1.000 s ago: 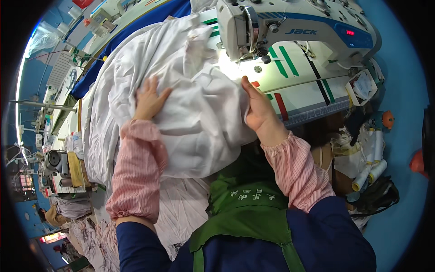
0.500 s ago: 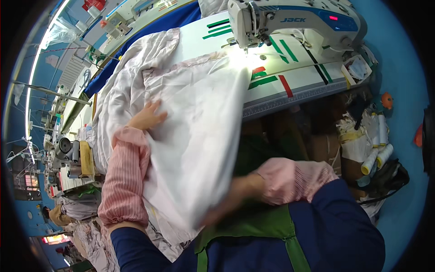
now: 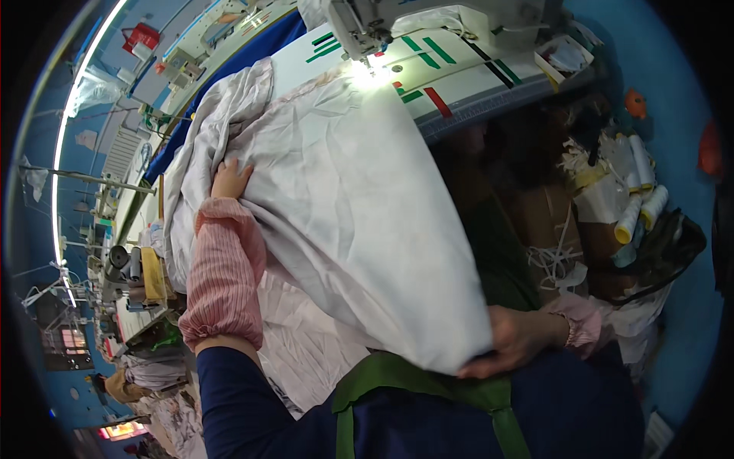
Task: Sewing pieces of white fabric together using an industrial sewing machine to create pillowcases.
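Note:
A large piece of white fabric point(image 3: 375, 214) spreads from the sewing machine point(image 3: 459, 17) down toward my body. Its far end lies under the lit needle area, where the glare hides detail. On the left, my left hand point(image 3: 232, 180) rests on the bunched folds with its fingers apart. My right hand point(image 3: 521, 340) grips the near right corner of the fabric, close to my apron point(image 3: 451, 386), and the cloth is drawn fairly taut and smooth toward it. Pink ribbed sleeve covers point(image 3: 224, 275) wrap both forearms.
Coloured tape strips point(image 3: 437, 102) mark the white machine table point(image 3: 298, 57). A small open box point(image 3: 564, 58) sits at its right end. Below right are thread cones point(image 3: 641, 206), a dark bag point(image 3: 673, 249) and a cardboard box point(image 3: 539, 222). More machines line the left side.
My right hand has swung right, pulling the fabric corner outward. My left hand has shifted slightly left on the folds. The machine now appears higher and farther left in view.

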Demonstrator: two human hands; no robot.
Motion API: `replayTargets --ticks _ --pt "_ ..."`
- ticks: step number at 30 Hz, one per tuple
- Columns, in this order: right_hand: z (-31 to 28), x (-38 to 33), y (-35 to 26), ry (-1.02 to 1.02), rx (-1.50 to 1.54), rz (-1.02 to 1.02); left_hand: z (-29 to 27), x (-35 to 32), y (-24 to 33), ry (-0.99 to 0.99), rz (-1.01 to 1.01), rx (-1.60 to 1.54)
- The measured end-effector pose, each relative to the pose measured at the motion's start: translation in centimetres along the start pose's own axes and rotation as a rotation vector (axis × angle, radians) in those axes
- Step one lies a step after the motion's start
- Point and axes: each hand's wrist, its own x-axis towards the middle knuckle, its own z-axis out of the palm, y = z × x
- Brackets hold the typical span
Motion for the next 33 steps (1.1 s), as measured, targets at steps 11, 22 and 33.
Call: replayTargets --ticks 11,22,33 --pt "8.4 15.5 0.8 0.077 -0.22 0.048 -21.3 -22.9 18.0 -0.598 0.18 -0.9" --pt "11.0 18.0 2.2 -0.106 -0.18 -0.039 -23.2 -28.7 13.2 -0.527 -0.082 -0.803" --pt "-2.5 20.1 7.4 0.334 -0.901 -0.202 -17.5 -31.9 13.0 0.404 0.025 -1.112"
